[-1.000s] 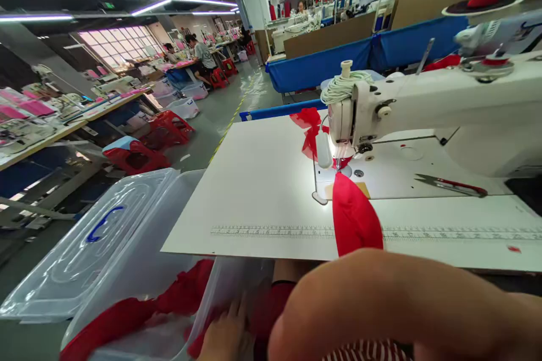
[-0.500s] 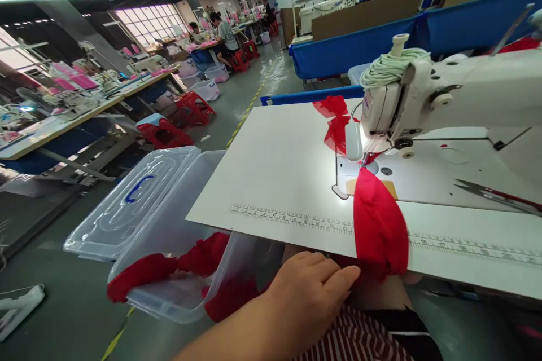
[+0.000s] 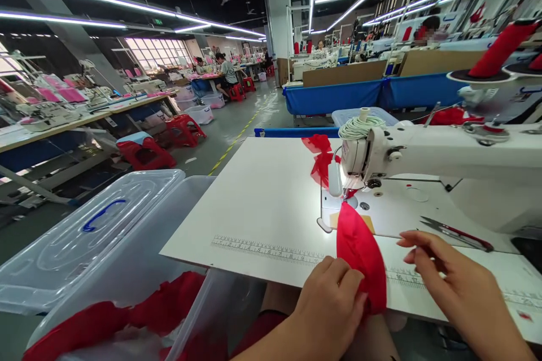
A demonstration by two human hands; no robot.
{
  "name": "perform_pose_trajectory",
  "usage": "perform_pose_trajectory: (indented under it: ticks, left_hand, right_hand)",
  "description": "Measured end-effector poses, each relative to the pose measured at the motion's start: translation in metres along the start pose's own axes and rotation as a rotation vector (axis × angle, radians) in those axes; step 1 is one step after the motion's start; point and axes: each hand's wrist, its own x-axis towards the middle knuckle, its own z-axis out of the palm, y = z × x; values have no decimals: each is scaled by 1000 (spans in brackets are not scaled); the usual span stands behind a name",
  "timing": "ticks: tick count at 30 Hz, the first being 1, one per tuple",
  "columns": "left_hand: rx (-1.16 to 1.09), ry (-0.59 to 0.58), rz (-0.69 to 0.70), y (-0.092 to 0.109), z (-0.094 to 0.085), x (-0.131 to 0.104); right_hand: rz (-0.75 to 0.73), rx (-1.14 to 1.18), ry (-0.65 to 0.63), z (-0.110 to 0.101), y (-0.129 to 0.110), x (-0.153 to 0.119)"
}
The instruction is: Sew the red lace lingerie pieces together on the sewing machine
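Observation:
A strip of red fabric (image 3: 359,256) runs from under the needle of the white sewing machine (image 3: 406,149) down over the table's front edge. My left hand (image 3: 332,304) is closed on the left side of this fabric, at the edge. To the right, my right hand (image 3: 459,282) hovers over the table with fingers apart and bent, nothing seen in them. Just beyond its fingers lie thread snips with dark blades and red handles (image 3: 459,234). Sheer red pieces (image 3: 319,161) rest behind the needle.
The white table (image 3: 262,197) has a printed ruler along its front. At left stands a clear plastic bin (image 3: 192,321) holding red fabric, its lid (image 3: 105,225) beside it. Red thread cones (image 3: 502,51) rise at right. Other workers sit farther off.
My left hand has risen from below the table edge onto the red fabric. My right hand has come into view at right. The head view has tilted upward.

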Motion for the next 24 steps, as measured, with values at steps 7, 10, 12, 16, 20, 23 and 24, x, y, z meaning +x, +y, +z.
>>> perform_pose_trajectory:
  ticks: [7, 10, 12, 16, 20, 23, 24]
  left_hand:
    - [183, -71, -135, 9, 22, 10]
    - [221, -30, -118, 7, 28, 8]
    - [216, -4, -80, 4, 31, 4]
    - [179, 18, -31, -1, 34, -2]
    - [140, -27, -8, -4, 28, -2]
    - [55, -82, -96, -1, 17, 3]
    - [31, -98, -140, 1, 13, 7]
  right_hand:
    - [57, 36, -122, 29, -13, 16]
    - [13, 33, -172, 33, -16, 9]
    - [-43, 48, -258, 36, -20, 4]
    - [-55, -5, -252, 41, -31, -6]
    - [-62, -46, -301, 37, -29, -6]
    - [-2, -65, -268, 30, -18, 4]
    - [24, -104, -235, 29, -14, 7]
